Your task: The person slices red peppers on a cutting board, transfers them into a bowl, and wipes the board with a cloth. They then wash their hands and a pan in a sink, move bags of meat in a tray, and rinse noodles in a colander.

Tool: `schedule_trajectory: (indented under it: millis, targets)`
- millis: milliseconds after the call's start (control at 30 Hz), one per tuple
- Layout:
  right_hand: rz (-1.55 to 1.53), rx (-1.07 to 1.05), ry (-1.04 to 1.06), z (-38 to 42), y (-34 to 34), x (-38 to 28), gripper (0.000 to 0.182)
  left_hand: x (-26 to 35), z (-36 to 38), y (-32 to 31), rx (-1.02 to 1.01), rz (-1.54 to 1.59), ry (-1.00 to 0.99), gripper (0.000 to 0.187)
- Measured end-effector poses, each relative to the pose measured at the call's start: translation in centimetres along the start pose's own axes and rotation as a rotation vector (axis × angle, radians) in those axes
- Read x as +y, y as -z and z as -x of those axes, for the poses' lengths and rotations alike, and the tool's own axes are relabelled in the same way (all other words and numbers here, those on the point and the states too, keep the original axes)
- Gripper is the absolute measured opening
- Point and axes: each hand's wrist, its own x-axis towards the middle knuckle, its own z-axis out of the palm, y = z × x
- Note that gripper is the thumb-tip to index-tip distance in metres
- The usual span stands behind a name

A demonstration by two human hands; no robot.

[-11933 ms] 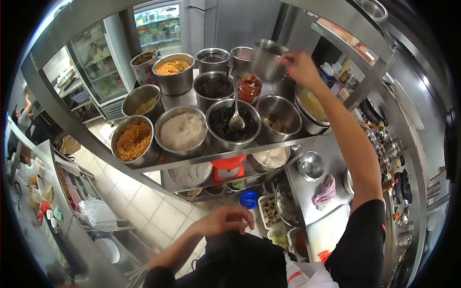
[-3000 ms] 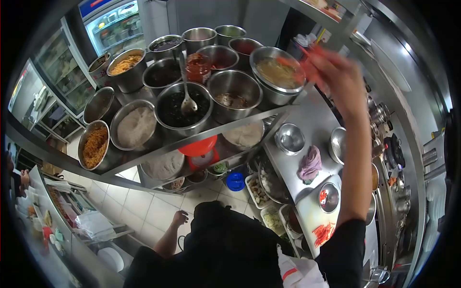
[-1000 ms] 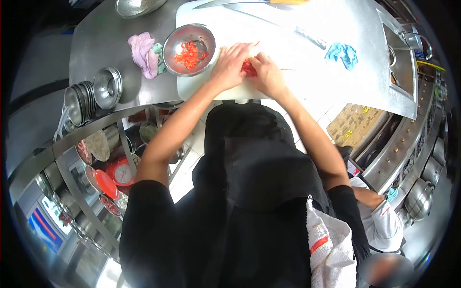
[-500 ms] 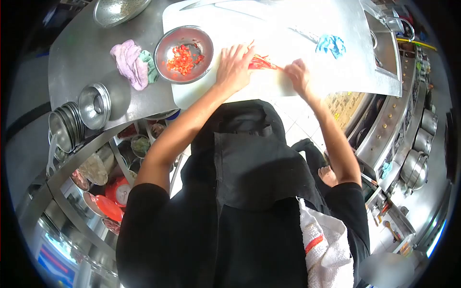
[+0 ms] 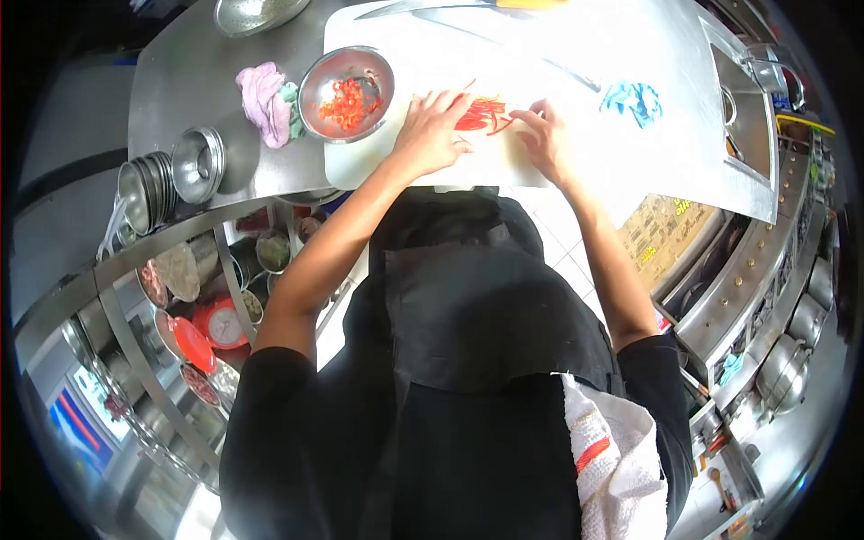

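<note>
Thin red pepper strips [image 5: 486,113] lie in a loose bunch on a white cutting board [image 5: 360,175], between my two hands. My left hand [image 5: 430,133] rests at their left end, fingers spread and fingertips touching the strips. At the right end is my right hand [image 5: 545,142], its fingers bent and thumb apart, with the fingertips close to the strip ends. Left of my left hand, a steel bowl [image 5: 310,108] on the board's edge holds small chopped red pieces [image 5: 349,103].
A large knife [image 5: 396,9] with an orange handle lies at the board's far edge. A slim metal tool [image 5: 571,75] and a crumpled blue-white cloth [image 5: 633,103] are to the right. Pink cloth [image 5: 264,103] and nested bowls [image 5: 198,164] sit left; a sink [image 5: 765,135] is far right.
My right hand's fingers, bunched closed before, have parted. The strips now look more spread between my hands. The whole view has shifted slightly, bringing the orange knife handle into sight.
</note>
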Motion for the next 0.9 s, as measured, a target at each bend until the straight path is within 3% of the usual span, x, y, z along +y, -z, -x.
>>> schedule_trajectory:
  millis: [100,167,267,333,400,500,633,733,800,900]
  targets:
    - [0.062,-0.139,0.008,0.2,0.0,0.4,0.01,1.1,-0.5,-1.3,0.044,-0.065,0.088,0.083]
    - [-0.011,-0.137,0.065,-0.1,-1.2,-0.6,0.01,1.4,-0.9,-2.2,0.187,-0.177,0.121,0.078]
    - [-0.126,-0.139,0.129,-0.7,-1.2,-1.0,0.014,0.6,-1.6,-2.5,0.188,-0.087,0.113,0.073]
    - [-0.16,-0.008,-0.075,-1.8,-0.7,0.1,0.017,0.2,-1.8,-2.4,0.203,-0.068,0.097,0.071]
    - [-0.1,-0.004,-0.076,-2.8,-0.2,0.9,0.018,0.3,-1.4,-2.4,0.21,-0.042,0.077,0.069]
    - [-0.067,-0.197,0.033,-4.4,-0.4,0.6,0.015,0.7,-1.2,-1.9,0.114,-0.127,0.059,0.071]
    - [-0.166,-0.244,0.119,-5.2,-1.6,-0.1,0.012,0.1,-1.4,-2.5,0.121,-0.139,0.035,0.073]
    - [-0.261,-0.061,0.022,-5.4,-0.2,1.7,0.025,0.1,-1.4,-2.1,0.08,-0.212,0.063,0.073]
    - [0.128,0.003,0.058,-6.6,2.7,2.7,0.038,0.3,-1.4,-1.5,0.047,-0.284,0.09,0.073]
    - [0.379,0.06,0.107,-8.4,1.5,8.1,0.047,-0.3,-2.1,-1.2,0.172,-0.282,0.013,0.066]
